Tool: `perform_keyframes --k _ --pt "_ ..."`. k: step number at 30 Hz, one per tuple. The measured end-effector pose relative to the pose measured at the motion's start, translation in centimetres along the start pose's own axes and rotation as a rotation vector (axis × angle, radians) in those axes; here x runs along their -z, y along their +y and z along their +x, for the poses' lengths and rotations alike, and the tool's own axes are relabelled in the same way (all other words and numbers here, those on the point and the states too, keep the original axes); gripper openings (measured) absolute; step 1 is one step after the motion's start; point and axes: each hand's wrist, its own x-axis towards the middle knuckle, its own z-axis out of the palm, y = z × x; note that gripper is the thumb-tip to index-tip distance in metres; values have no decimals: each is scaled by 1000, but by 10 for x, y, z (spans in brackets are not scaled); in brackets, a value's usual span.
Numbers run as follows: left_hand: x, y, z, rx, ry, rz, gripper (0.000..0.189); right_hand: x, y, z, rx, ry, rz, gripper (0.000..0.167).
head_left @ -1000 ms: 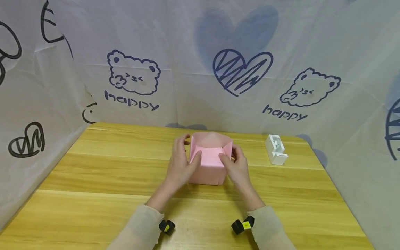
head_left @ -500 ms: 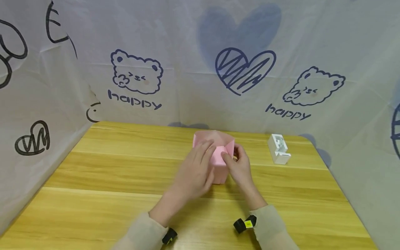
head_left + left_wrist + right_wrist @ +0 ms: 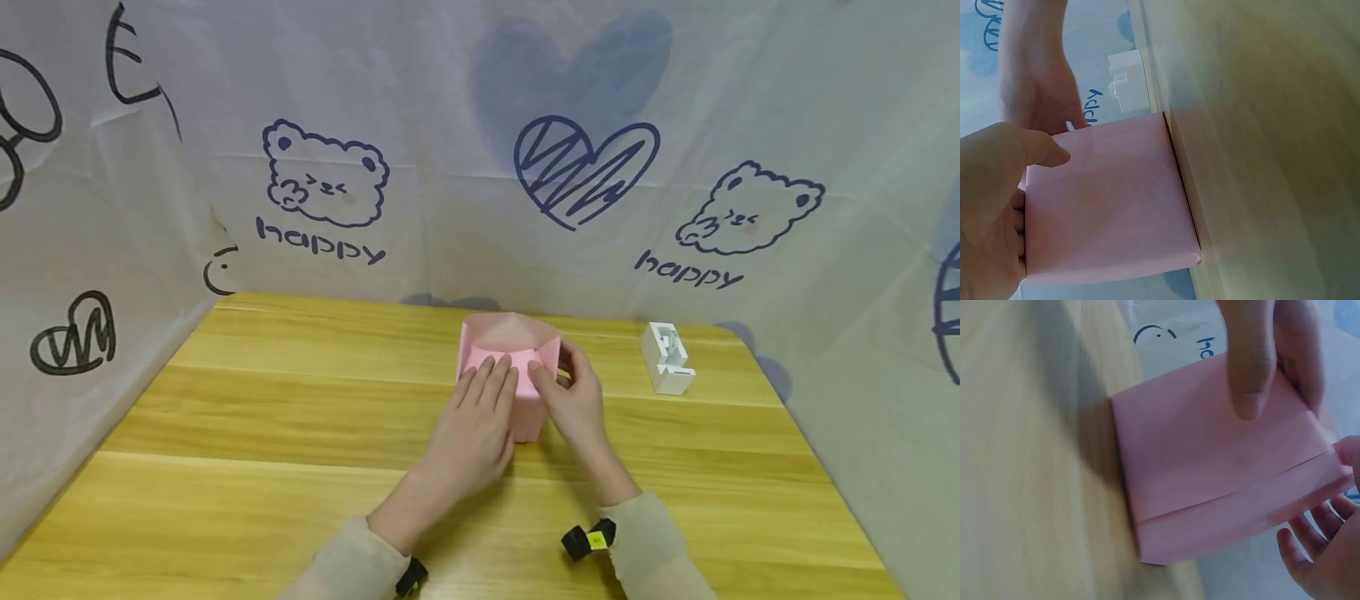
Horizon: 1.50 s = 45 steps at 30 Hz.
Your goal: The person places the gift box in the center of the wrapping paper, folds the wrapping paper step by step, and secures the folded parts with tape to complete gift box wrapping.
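A pink folded-paper box (image 3: 510,333) stands on the wooden table, its back flap raised and the near part of its top folded down flat. My left hand (image 3: 468,425) lies over that top with fingers straight; in the left wrist view the thumb of the left hand (image 3: 991,187) rests against the box's front face (image 3: 1104,200). At the right corner my right hand (image 3: 577,400) holds the box, thumb on the top edge and fingers along the side. The right wrist view shows the curled fingers of the right hand (image 3: 1329,550) beside the box's lower edge. The box's inside is mostly hidden.
A white tape dispenser (image 3: 666,358) stands at the back right of the wooden table (image 3: 262,433). Behind and to the sides hangs a pale cloth (image 3: 450,150) printed with bears and hearts. Black wrist cameras sit at both sleeves.
My left hand has left the box's left side, swung over to the right and laid its straightened fingers on the top. The right hand keeps its hold at the right corner.
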Motion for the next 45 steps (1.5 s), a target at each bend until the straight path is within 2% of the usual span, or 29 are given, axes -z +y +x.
perform_keyframes --k 2,5,9,11,14,17,20,29,36,45 --pt "0 0 0 -2 -14 3 77 3 -5 -2 74 28 -19 56" --pt "1 1 1 -7 -40 2 76 8 -14 -8 269 68 -104 59" --pt "0 2 1 -10 -62 0 75 11 -16 -23 624 59 -368 59" --pt "0 1 0 -10 -52 6 74 10 -13 -29 774 32 -509 59" --pt "-1 1 0 -11 -23 13 71 6 -5 -34 885 -22 -680 57" --pt "-1 1 0 -17 -6 9 70 4 1 -35 869 -74 -816 58" --pt "1 2 0 -15 -11 -2 70 3 5 -36 821 -111 -900 57" --pt "7 2 -2 30 -28 43 72 2 3 -37 754 -160 -971 59" --pt "8 -1 -2 25 -54 78 74 1 -4 -38 684 -212 -1039 61" --pt "10 -3 -2 22 -81 107 74 -3 -2 -38 690 -215 -1043 61"
